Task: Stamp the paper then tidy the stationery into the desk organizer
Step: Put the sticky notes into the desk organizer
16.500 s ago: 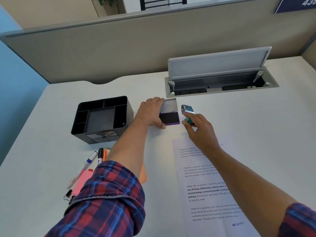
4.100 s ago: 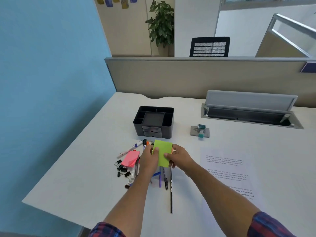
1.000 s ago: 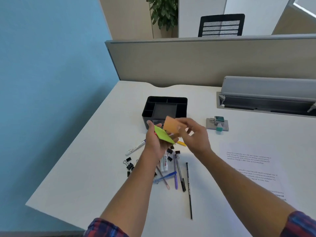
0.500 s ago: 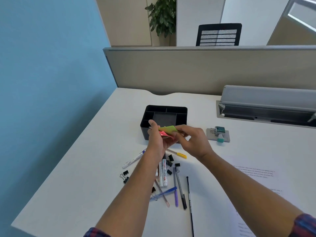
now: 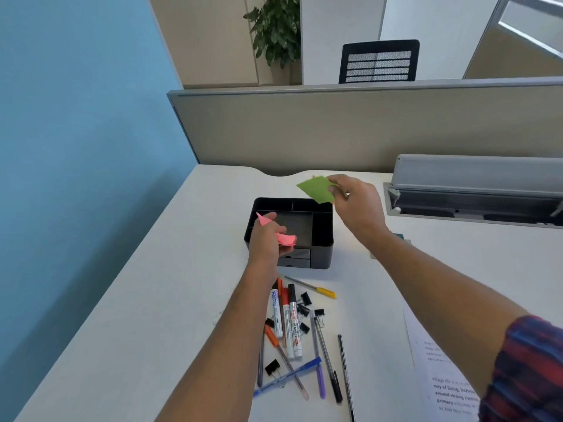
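Above the desk organizer (image 5: 323, 242), our right hand (image 5: 356, 205) pinches a green sticky pad (image 5: 315, 190) while our left hand (image 5: 265, 239) grips a pink sticky pad (image 5: 286, 239).

I am seeing two bare forearms reaching out from under my view. The right sleeve (image 5: 524, 370), a red and blue plaid shirt cuff, is showing pushed back near the elbow.

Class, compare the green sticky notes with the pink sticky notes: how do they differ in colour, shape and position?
The green sticky notes are lime and look flat; the pink sticky notes are pink and bent or crumpled. The right hand pinches the green ones above the black organizer's back edge; the left hand grips the pink ones lower, over its front. Both are held in the air, neither in a compartment.
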A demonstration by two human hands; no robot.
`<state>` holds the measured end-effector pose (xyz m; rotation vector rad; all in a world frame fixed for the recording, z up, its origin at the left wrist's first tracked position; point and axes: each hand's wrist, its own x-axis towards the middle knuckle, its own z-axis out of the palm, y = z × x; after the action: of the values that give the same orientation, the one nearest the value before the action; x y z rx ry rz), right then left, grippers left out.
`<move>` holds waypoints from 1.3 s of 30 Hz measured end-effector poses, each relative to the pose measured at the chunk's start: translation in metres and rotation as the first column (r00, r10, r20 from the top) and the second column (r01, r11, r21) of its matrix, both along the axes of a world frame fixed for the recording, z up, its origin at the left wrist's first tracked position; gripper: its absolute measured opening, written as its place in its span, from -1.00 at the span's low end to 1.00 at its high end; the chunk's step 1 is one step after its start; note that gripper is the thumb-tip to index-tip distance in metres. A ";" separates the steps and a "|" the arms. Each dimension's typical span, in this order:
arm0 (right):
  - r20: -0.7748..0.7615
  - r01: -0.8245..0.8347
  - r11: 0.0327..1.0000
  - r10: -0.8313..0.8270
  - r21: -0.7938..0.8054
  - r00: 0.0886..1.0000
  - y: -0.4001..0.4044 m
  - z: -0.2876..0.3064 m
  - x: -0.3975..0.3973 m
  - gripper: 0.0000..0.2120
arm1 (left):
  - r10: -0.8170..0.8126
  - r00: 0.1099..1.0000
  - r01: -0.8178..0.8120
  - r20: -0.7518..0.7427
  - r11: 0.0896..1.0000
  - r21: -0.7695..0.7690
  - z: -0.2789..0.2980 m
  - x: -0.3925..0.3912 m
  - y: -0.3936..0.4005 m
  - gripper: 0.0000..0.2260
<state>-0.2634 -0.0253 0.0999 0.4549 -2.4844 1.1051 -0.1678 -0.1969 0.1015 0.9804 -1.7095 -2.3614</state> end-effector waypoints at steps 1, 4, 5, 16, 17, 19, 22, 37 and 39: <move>-0.009 -0.002 0.999 0.002 0.038 1.000 0.000 0.000 -0.004 -0.76 | -0.005 1.000 0.004 -0.009 1.000 -0.023 0.001 -0.002 -0.002 -0.65; -0.007 -0.037 0.995 0.038 0.090 0.999 -0.003 0.001 -0.012 -0.72 | -0.026 0.998 0.021 -0.064 0.997 -0.077 -0.001 -0.003 -0.007 -0.65; 0.003 -0.060 0.993 0.060 0.097 0.998 -0.005 0.001 -0.014 -0.72 | -0.034 0.996 0.027 -0.077 0.995 -0.101 -0.002 -0.002 -0.007 -0.66; 0.046 -0.119 0.954 0.111 0.274 0.993 -0.023 -0.002 -0.021 -0.75 | 0.028 0.997 -0.039 -0.078 0.988 -0.146 -0.017 0.002 -0.007 -0.76; 0.035 -0.117 0.956 0.112 0.269 0.993 -0.023 -0.002 -0.020 -0.75 | 0.031 0.997 -0.041 -0.076 0.991 -0.129 -0.019 0.003 -0.008 -0.77; 0.000 -0.117 0.965 0.120 0.234 0.993 -0.021 -0.001 -0.019 -0.75 | 0.042 0.996 -0.049 -0.075 0.994 -0.097 -0.022 0.004 -0.011 -0.78; -0.080 -0.100 0.990 0.108 0.103 0.991 -0.017 0.002 -0.017 -0.78 | 0.068 0.994 -0.071 -0.083 0.997 -0.038 -0.026 0.005 -0.014 -0.81; 0.096 -0.104 0.988 0.093 0.111 0.991 -0.020 -0.001 -0.024 -0.88 | 0.056 0.996 -0.059 -0.067 0.998 -0.039 -0.030 0.003 -0.015 -0.89; 0.062 -0.095 0.985 0.086 0.142 0.994 -0.023 0.001 -0.024 -0.88 | 0.056 0.996 -0.058 -0.069 0.998 -0.036 -0.030 0.002 -0.016 -0.89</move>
<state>-0.2871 -0.0487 0.1007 0.5917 -2.6272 0.9874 -0.1653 -0.2126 0.0712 0.9189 -1.6726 -2.2913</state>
